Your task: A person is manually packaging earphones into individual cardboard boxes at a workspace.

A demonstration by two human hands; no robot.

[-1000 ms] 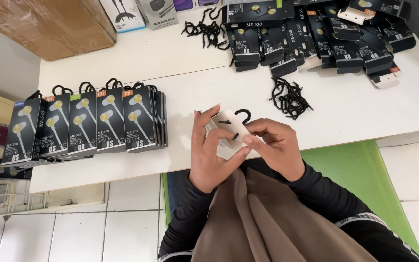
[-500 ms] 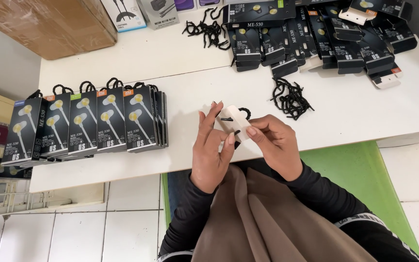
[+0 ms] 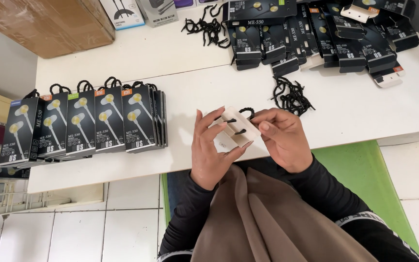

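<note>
Threading black cord loop through small white cardboard flap, just right of black earphone-box row. Left hand and right hand both pinching flap. Next, likely: pulling cord ends snug, gently.

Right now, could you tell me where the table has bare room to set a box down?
Bare white table lies between the row of black boxes and the cord bundle, and behind that row toward the cardboard carton. The far right is crowded with the heap of black boxes.
</note>
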